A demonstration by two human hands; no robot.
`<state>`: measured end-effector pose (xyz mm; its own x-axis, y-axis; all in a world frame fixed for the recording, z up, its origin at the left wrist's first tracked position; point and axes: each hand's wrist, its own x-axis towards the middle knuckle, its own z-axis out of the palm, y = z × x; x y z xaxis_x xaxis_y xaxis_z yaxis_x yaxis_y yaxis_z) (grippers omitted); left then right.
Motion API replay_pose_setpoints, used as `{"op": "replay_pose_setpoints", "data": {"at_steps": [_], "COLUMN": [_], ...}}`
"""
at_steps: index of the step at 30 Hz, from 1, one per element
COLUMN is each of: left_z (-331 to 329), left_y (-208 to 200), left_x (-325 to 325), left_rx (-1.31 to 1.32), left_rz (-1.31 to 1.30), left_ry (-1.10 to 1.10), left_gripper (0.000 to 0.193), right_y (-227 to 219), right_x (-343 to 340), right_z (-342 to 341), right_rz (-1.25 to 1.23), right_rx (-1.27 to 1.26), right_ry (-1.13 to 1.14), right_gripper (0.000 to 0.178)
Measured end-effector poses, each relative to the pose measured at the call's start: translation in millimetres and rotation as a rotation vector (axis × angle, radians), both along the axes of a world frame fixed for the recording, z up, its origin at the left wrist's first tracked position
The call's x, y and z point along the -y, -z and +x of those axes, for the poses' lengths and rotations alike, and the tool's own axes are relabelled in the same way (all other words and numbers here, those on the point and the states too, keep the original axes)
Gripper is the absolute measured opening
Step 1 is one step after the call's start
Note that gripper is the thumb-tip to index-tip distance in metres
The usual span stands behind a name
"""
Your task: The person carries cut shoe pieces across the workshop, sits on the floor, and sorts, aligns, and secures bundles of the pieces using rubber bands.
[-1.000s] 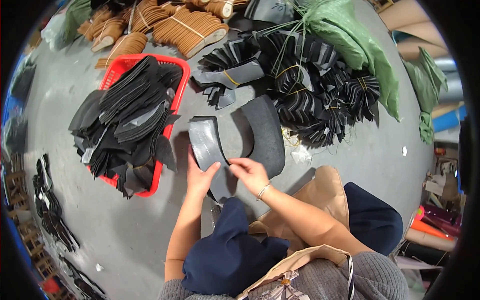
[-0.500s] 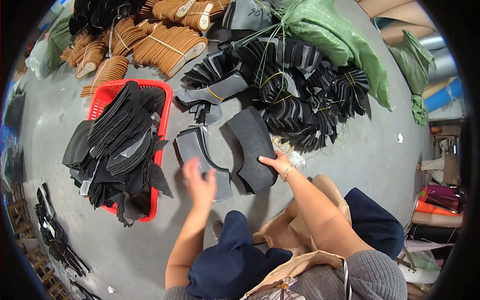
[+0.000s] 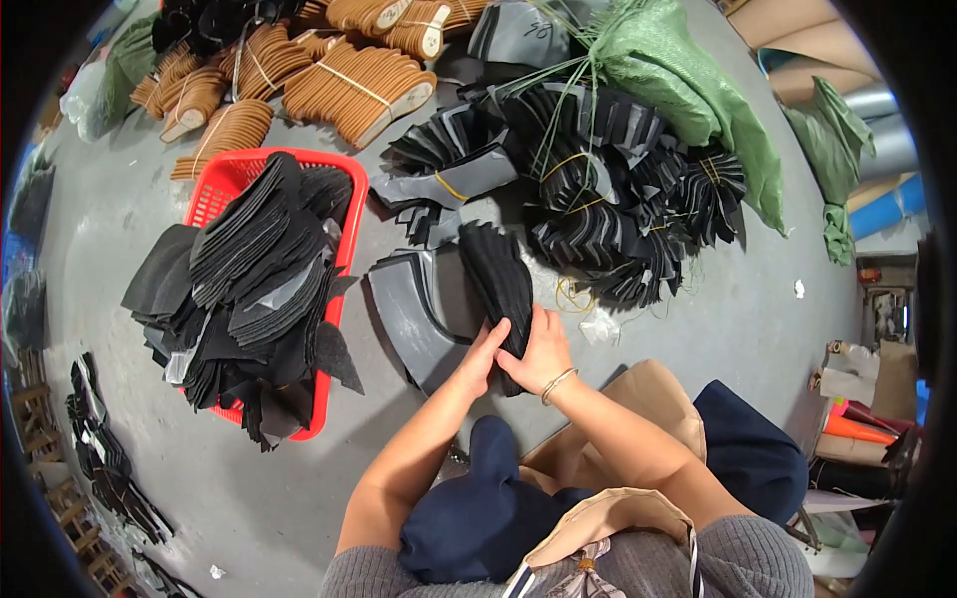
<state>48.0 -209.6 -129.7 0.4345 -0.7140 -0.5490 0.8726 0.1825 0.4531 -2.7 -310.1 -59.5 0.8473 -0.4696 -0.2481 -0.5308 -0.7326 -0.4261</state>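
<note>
A stack of curved black felt-like pieces (image 3: 495, 284) is gripped on edge between my two hands, its layered edges facing up. My left hand (image 3: 482, 364) presses its left side with the fingers closed against it. On the other side my right hand (image 3: 539, 356), with a bracelet at the wrist, wraps round the near end. Just left of the stack, a second pile of curved pieces (image 3: 407, 309) rests on the floor, grey shiny side up.
A red plastic basket (image 3: 351, 214) at left overflows with black pieces. Bundled black pieces (image 3: 588, 229) lie beyond my hands, below a green woven sack (image 3: 688, 90). Brown insole bundles (image 3: 349, 90) fill the far left. Rolls of material (image 3: 887, 204) stand at far right.
My left hand has moved right, from above the grey pile onto the black stack. The stack has turned from lying broad face up to standing on edge, now held by both hands.
</note>
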Motion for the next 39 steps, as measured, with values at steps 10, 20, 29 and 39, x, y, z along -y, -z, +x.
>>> {"op": "replay_pose_setpoints", "data": {"at_steps": [10,20,29,39], "left_z": [-3,38,31,19], "left_y": [14,-13,-42,-50], "left_x": [-12,-17,17,61], "left_rx": [0.260,0.078,0.198,0.316], "left_rz": [0.313,0.466,0.566,0.620], "left_ry": [-0.122,0.236,0.108,-0.114], "left_gripper": [0.058,0.052,0.058,0.049], "right_y": [25,-7,74,69], "right_x": [39,141,91,127], "right_z": [1,29,-7,5], "right_rz": [0.674,0.277,1.030,1.080], "right_rx": [-0.081,-0.720,-0.041,-0.121], "right_ry": [-0.097,-0.724,-0.032,-0.156], "right_gripper": [0.091,0.084,0.100,0.104]}}
